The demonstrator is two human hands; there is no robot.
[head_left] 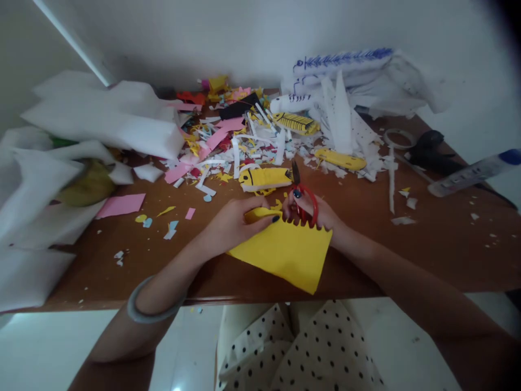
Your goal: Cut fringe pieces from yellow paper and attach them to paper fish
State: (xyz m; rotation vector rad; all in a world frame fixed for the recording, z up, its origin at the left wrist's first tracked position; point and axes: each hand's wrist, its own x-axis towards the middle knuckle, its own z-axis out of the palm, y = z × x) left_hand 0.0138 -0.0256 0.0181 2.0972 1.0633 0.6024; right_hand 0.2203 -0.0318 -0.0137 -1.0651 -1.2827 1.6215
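Note:
My left hand (234, 222) pinches the upper edge of a yellow paper sheet (285, 252) that hangs over the near edge of the brown table (427, 244). The sheet's top edge is cut into a zigzag. My right hand (321, 214) grips red-handled scissors (303, 198), fingers through the loops, blades pointing away from me just above the sheet. A yellow paper fish with black marks (264, 177) lies right behind both hands.
Colored paper scraps (228, 141) litter the table's middle and back. White foam sheets (101, 119) pile up at the left, white paper shapes (345, 108) at the back right. A tape roll (396, 139), a black tool (431, 149) and a glue tube (472, 174) lie at the right.

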